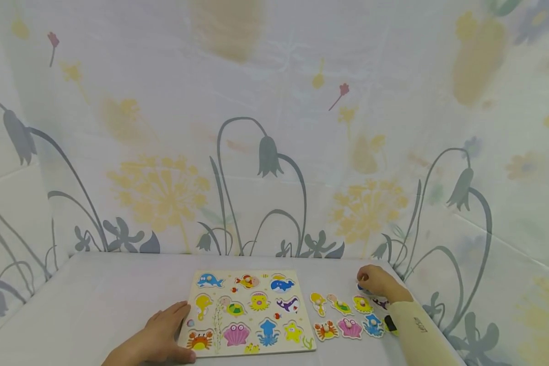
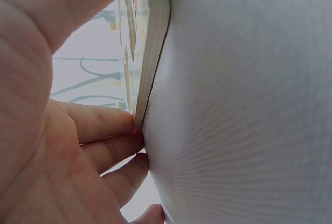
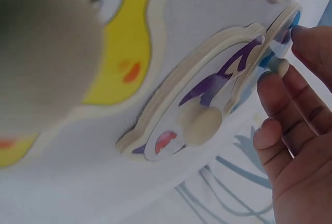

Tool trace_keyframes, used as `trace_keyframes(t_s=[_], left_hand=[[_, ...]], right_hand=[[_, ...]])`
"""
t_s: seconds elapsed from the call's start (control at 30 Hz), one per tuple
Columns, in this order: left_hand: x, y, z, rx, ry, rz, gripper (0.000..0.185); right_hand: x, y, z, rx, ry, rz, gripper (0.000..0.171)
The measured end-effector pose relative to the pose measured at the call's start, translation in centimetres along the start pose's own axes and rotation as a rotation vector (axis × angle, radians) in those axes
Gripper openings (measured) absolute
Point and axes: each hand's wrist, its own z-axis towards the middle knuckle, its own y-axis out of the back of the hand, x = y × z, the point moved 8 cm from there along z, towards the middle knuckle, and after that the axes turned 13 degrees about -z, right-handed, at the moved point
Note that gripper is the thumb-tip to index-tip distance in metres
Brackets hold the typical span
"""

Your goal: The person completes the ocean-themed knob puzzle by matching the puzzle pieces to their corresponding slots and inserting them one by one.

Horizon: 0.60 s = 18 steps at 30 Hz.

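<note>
The table [image 1: 96, 300] in front of me is covered with a pale cloth, and a flowered sheet [image 1: 274, 127] hangs behind it. The puzzle board [image 1: 249, 311] lies flat near the table's front edge, about the middle, its sea-animal shapes facing up. My left hand [image 1: 157, 339] rests at the board's left edge near its front corner, fingers spread and nearly straight; in the left wrist view the fingertips [image 2: 122, 123] press against the board's side where it meets the cloth. Loose pieces [image 1: 345, 317] lie in two short rows on the cloth just right of the board, apart from it. My right hand [image 1: 377, 281] is at the far right end of those rows, towards the table's right edge, well apart from the board. Its fingers are curled, and they pinch the small knob of a blue piece [image 3: 282, 47], which partly overlaps a purple piece [image 3: 207, 92] beside it. A yellow piece [image 3: 124, 47] lies next to the purple one, just beside it.
</note>
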Motion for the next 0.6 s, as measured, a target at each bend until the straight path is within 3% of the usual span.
trace_keyframes(t_s=[0.6], left_hand=[[0.2,-0.1,0.1,-0.004,0.006,-0.017,0.107]], right_hand=[[-1.5,-0.3,-1.3,0.065,-0.088,-0.008,0.013]])
